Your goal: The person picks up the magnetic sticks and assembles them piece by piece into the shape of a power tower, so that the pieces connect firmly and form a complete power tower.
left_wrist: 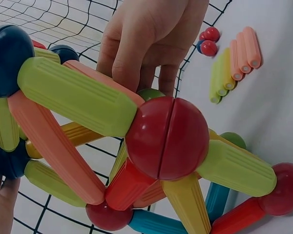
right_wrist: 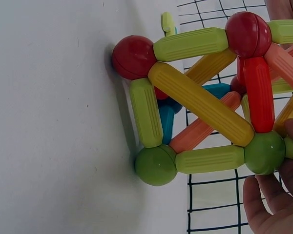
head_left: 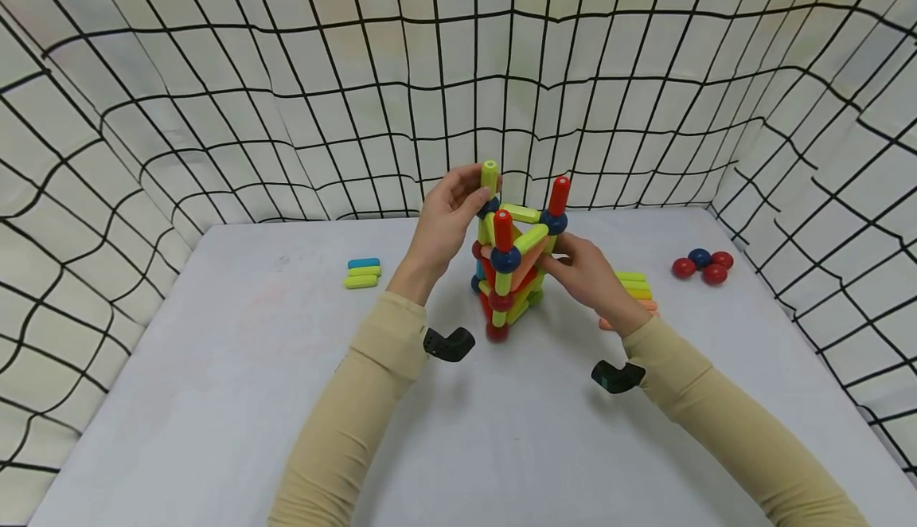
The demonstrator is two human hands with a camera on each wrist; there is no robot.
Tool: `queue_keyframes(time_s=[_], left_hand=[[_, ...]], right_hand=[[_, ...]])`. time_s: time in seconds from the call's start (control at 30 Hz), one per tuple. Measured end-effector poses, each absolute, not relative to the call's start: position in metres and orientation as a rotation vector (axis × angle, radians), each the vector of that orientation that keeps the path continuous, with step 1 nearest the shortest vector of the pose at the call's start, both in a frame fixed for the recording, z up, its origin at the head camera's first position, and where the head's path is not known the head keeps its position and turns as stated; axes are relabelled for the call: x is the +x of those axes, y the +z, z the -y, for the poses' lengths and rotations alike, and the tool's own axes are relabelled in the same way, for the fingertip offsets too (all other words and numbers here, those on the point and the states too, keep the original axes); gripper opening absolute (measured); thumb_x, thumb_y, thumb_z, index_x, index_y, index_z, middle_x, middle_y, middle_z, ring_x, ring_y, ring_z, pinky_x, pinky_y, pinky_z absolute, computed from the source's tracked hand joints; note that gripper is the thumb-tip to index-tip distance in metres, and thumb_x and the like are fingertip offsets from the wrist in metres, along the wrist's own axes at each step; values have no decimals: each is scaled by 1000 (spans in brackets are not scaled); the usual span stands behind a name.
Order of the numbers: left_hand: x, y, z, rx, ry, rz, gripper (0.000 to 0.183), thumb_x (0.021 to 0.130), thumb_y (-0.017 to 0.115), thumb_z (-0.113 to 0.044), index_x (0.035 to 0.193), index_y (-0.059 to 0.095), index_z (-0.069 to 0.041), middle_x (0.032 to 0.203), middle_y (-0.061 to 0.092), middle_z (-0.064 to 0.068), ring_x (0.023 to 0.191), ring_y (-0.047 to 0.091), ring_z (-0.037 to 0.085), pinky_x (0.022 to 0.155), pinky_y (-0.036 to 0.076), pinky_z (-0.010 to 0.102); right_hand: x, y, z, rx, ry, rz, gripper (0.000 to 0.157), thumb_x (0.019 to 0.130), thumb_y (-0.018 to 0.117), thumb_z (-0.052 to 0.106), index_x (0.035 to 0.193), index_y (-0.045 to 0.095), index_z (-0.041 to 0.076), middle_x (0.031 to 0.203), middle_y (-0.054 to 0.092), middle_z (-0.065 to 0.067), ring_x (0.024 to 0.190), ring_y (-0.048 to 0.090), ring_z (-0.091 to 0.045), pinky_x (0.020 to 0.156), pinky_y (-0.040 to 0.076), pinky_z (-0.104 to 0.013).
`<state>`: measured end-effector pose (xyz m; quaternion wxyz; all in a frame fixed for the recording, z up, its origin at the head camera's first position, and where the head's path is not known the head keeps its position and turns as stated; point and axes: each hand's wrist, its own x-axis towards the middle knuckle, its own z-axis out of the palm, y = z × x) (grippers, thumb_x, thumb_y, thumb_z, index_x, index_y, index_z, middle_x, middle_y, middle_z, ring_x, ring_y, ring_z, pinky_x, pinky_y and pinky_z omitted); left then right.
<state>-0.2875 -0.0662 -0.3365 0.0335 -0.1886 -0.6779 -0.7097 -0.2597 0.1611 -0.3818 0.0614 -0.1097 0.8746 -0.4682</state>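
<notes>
A tower of magnetic rods and balls (head_left: 501,301) stands upright in the middle of the table. Its rods are light green, red, yellow, orange and blue; its balls are red, dark blue and green. At the tower's back-left top corner, my left hand (head_left: 446,220) pinches an upright light green rod (head_left: 489,170) above a dark blue ball. My right hand (head_left: 586,274) grips the tower's right side, its fingers around a light green rod close to a green ball (right_wrist: 264,153). Two red rods (head_left: 560,195) point up from the other top corners. The left fingertips are partly hidden.
Left of the tower lie a blue rod (head_left: 364,263) and two light green rods (head_left: 361,281). Behind my right wrist are several light green, yellow and orange rods (head_left: 634,286). Farther right sit red balls (head_left: 714,274) and a blue ball (head_left: 699,257). Black netting surrounds the table.
</notes>
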Motion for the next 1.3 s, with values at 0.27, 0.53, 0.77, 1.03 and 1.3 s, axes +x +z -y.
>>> queue_keyframes(time_s=[0.27,0.53,0.77,1.03,1.3], left_hand=[[-287,-338,65,-604,-2180,2068,37,100,56,-15,135,51,-6,129,61,8,120,56,16,104,42,28],[-288,-338,64,-630,-2151,2062,36,100,56,-15,135,51,-7,127,62,6,119,57,15,104,42,27],[-289,-341,66,-622,-2134,2077,37,100,57,-17,135,51,-9,127,62,4,119,56,14,104,43,28],[-291,-351,72,-630,-2116,2190,42,98,61,-18,138,51,-13,131,60,3,120,55,16,103,44,31],[-295,-353,84,-707,-2124,2358,55,95,65,-28,146,45,-20,138,52,0,124,52,16,106,41,40]], right_hand=[[-259,-382,-162,-335,-1423,-2638,45,99,58,27,140,49,9,132,57,-14,123,52,-32,101,45,-50],[-259,-381,-162,-345,-1419,-2640,44,99,58,27,139,50,9,131,57,-14,123,52,-31,101,45,-49],[-257,-382,-166,-403,-1424,-2647,46,98,61,32,139,51,13,132,58,-9,124,51,-27,103,44,-47],[-252,-390,-191,-442,-1496,-2636,48,99,59,30,142,49,12,137,55,-7,128,49,-25,107,40,-48],[-237,-395,-226,-234,-1539,-2617,55,98,55,43,146,44,17,143,51,-4,131,47,-24,108,39,-46]])
